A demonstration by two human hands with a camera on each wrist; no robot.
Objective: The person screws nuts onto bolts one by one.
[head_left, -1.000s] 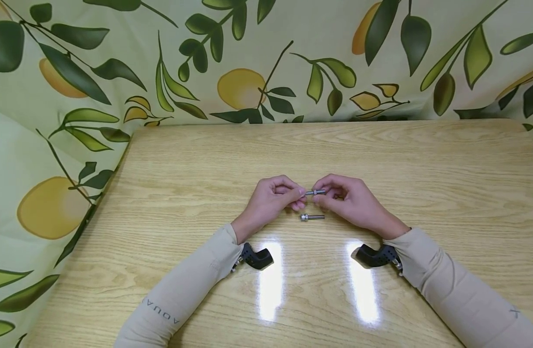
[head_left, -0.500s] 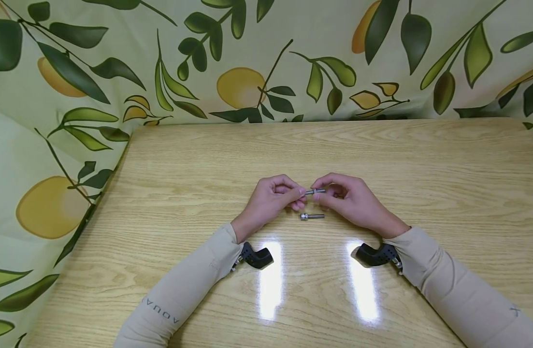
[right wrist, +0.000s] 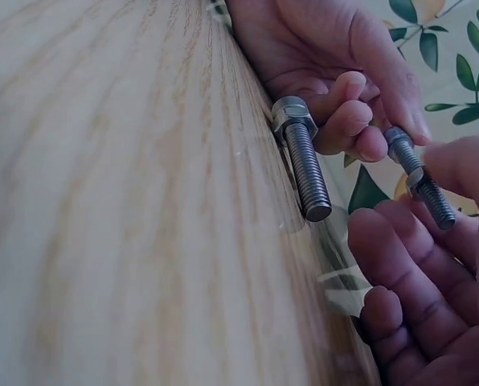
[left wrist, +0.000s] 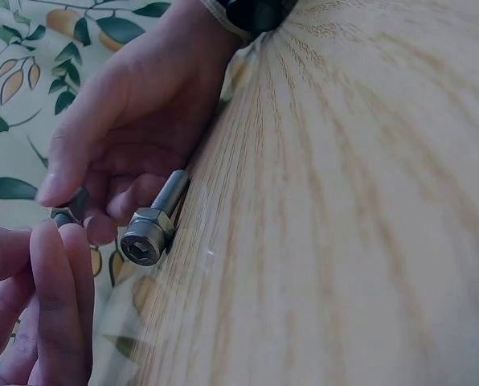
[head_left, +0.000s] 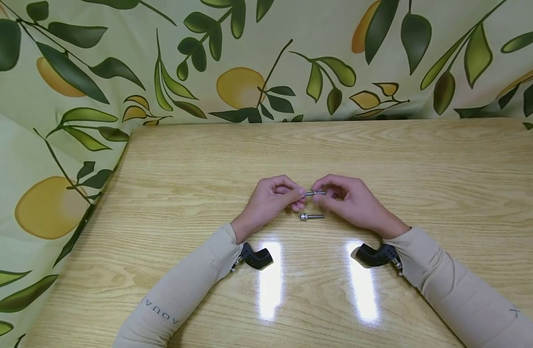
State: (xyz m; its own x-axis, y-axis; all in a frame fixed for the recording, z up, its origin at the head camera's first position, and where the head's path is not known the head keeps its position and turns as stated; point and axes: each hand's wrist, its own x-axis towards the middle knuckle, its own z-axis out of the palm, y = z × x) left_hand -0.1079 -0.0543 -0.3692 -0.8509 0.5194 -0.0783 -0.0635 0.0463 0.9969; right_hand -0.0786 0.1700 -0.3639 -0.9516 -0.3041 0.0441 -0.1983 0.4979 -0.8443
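My left hand (head_left: 272, 198) pinches a steel bolt (right wrist: 436, 211) near its head, between thumb and fingers, above the table. A hex nut (right wrist: 417, 180) sits partway along the thread. From the other side my right hand (head_left: 351, 200) has its thumb and index fingertip at this nut, pinching it; the bolt's threaded end points toward the right palm. Just below the hands a second bolt (head_left: 315, 217) lies on the table, its end pointing right. That one has a socket head (left wrist: 141, 248) and a nut (left wrist: 153, 219) up against the head.
The wood-grain table (head_left: 196, 164) reaches back to a leaf-and-fruit patterned cloth (head_left: 318, 29), which also hangs along the left side. Black wrist mounts (head_left: 258, 258) stick out from both sleeve cuffs. Two bright reflections lie on the tabletop before the hands.
The right fingertips shift slightly around the nut, and the held bolt tilts a little and comes back nearly level. The left hand and the bolt on the table stay put.
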